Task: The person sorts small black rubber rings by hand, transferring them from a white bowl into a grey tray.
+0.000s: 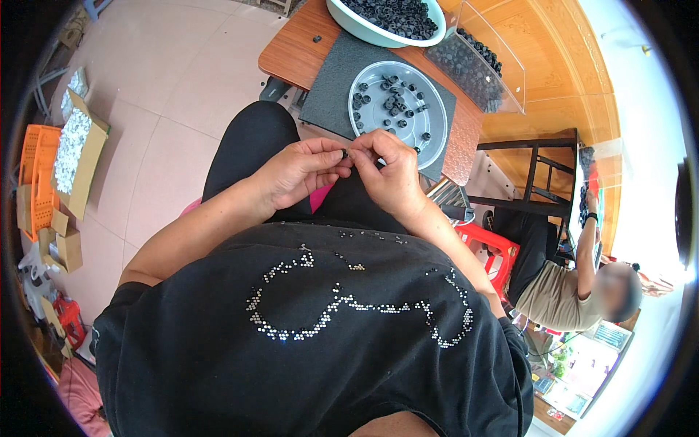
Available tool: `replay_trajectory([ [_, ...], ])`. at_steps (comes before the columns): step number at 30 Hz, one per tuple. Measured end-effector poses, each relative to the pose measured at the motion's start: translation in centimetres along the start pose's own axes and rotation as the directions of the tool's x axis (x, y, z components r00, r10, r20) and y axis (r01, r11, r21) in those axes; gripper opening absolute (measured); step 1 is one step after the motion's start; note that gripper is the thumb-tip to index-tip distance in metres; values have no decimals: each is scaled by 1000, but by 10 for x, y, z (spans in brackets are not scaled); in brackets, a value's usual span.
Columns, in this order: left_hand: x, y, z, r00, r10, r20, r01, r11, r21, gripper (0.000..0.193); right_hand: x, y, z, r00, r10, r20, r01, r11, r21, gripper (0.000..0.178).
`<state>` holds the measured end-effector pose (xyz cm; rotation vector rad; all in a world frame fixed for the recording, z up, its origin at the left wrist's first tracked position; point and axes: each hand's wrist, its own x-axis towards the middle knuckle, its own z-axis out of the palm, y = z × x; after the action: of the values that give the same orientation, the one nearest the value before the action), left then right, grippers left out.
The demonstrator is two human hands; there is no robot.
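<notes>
Both of my hands meet over my lap, just short of the grey round tray (355, 98). Between the thumb and finger of my left hand (309, 169) is pinched a small black part (344, 154). The fingertips of my right hand (388, 166) are pressed together right beside that part; what they hold, if anything, is too small to make out. Several small black round parts (395, 105) lie loose in the tray, which rests on a dark mat (328, 95) on the wooden table.
A pale green basin (349, 28) heaped with black parts and a clear bin (502, 69) of more stand on the wooden table (291, 54). A cardboard box (87, 156) of white pieces and an orange crate (36, 171) sit left. Another person (561, 298) works at the right near a red stool (502, 247).
</notes>
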<state>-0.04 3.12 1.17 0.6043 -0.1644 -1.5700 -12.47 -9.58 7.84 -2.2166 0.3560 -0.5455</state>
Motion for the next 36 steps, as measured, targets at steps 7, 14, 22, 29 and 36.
replay_trajectory([
  [7,-1,1,2,1000,-4,6,4,1000,-5,21,-7,11,5,970,236,51,-240,920,311,5],
  [14,-3,2,2,1000,-14,4,14,1000,9,21,-3,1,4,960,275,49,-276,910,310,3],
  [22,-2,0,3,1000,-18,-4,18,1000,-1,19,-3,3,4,998,61,21,-62,997,39,5],
  [29,-5,-1,0,999,-32,-13,32,999,-42,18,-6,10,3,993,79,90,-97,971,219,5],
  [36,-3,-3,-2,991,-133,-27,134,991,24,25,-15,26,17,994,87,60,-104,923,371,8],
])
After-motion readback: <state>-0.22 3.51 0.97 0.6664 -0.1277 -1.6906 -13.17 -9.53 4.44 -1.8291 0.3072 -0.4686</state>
